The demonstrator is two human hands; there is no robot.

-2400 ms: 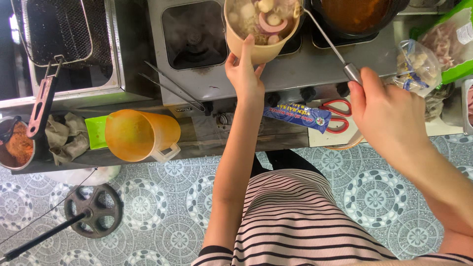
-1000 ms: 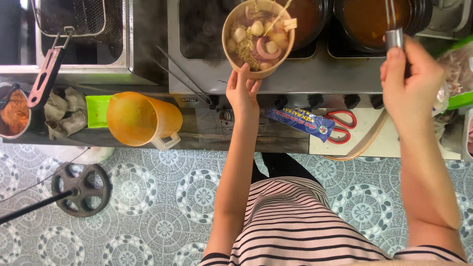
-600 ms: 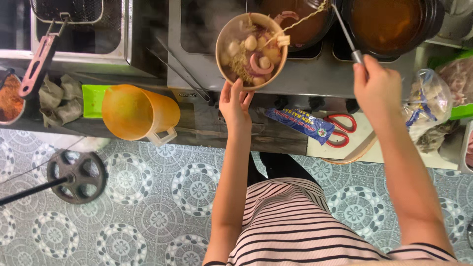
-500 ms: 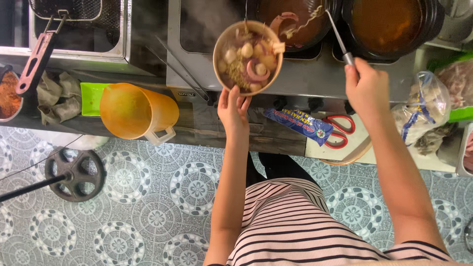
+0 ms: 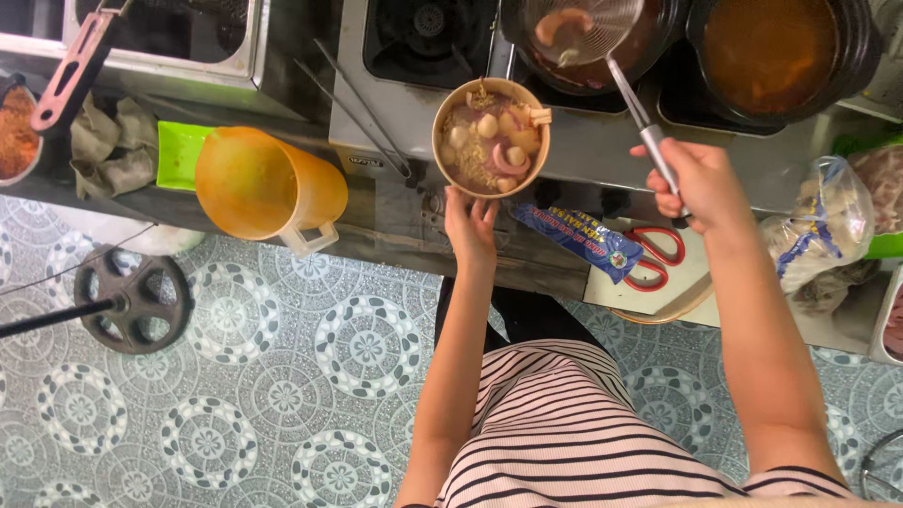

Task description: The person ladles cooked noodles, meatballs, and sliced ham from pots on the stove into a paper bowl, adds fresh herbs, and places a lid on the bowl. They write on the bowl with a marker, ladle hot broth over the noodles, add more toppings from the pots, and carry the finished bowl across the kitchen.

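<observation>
Overhead: left hand (image 5: 470, 224) cupped under noodle bowl (image 5: 490, 137); right hand (image 5: 694, 185) clamped on strainer handle (image 5: 644, 125).

top – pink-and-black horizontally striped, short sleeves | left hand (image 5: 470, 226) – bare | right hand (image 5: 701, 183) – bare

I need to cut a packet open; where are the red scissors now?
In the head view, the red scissors lie on a light board right of centre, beside the blue packet and just below the right hand.
</observation>
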